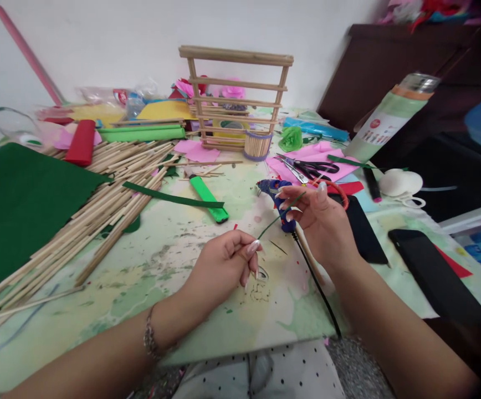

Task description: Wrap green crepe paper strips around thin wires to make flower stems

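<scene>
My left hand (228,257) pinches the lower end of a thin green stem (270,224) between thumb and fingertips. The stem slants up to the right, its far end lying by the fingers of my right hand (323,227). That hand is raised with thumb and fingers apart, not closed on anything I can see. Just behind its fingertips a blue glue gun (284,206) lies on the table, and its black cord runs to the front edge. A green-handled box cutter (207,199) and a dark green strip (174,195) lie beyond my left hand.
Wooden sticks (111,188) and a dark green sheet (28,205) spread over the left. A small stick rack (240,86) stands at the back. On the right are scissors (307,166), a phone (431,271), a white mug-shaped item (400,182) and a tilted bottle (384,124).
</scene>
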The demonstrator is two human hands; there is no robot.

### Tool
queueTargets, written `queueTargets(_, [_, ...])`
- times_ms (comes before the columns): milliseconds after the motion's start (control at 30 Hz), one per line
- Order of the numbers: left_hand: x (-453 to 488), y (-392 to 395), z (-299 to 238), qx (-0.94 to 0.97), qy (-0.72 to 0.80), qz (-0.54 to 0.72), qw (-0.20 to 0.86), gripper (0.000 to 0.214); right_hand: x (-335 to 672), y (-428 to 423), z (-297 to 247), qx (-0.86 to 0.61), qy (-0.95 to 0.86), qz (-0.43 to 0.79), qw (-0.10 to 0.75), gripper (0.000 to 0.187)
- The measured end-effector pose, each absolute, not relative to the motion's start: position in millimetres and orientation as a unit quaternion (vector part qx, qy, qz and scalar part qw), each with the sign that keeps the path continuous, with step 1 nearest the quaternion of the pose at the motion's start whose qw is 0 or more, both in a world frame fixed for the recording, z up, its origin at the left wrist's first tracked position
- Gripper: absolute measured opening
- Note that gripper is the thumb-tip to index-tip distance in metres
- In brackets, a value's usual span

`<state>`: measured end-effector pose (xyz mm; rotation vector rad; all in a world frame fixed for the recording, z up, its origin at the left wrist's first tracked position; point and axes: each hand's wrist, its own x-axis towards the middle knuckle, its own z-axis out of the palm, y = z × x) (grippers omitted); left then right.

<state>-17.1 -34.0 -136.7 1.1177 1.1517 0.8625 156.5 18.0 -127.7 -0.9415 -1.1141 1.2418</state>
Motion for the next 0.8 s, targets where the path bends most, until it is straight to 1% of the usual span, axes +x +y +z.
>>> queueTargets(133, [-19, -34, -132, 0.480, 0.504, 0.383, 0.608, 0.017, 158, 16, -124, -0.373, -0.484, 0.547, 0.573, 0.029])
queueTargets(233, [-19, -35, -132, 0.488, 0.500, 0.382, 0.605, 0.018, 158, 15, -125, -0.373, -0.487, 0.533, 0.583, 0.016])
queueTargets(300, [-19, -36, -134, 0.495, 0.496, 0.380, 0.604, 0.018, 157, 15, -125, -0.373, -0.484, 0.520, 0.597, 0.010])
queueTargets(400, [-19, -39, -136, 0.530, 0.503, 0.367, 0.577, 0.018, 154, 14, -126, -0.362, -0.460, 0.515, 0.626, 0.010])
queueTargets(533, [-19, -41, -140, 0.617, 0.515, 0.345, 0.486, 0.019, 150, 12, -127, -0.359, -0.384, 0.546, 0.652, 0.016])
queueTargets(600, [-19, -41, -141, 0.629, 0.516, 0.341, 0.471, 0.019, 150, 12, -127, -0.353, -0.370, 0.549, 0.660, 0.020])
queueTargets(667, [-18, -40, -141, 0.610, 0.514, 0.350, 0.492, 0.018, 152, 13, -127, -0.338, -0.390, 0.554, 0.653, 0.019])
queueTargets(800, [-16, -37, -142, 0.536, 0.495, 0.367, 0.577, 0.017, 157, 17, -126, -0.311, -0.442, 0.572, 0.617, 0.013])
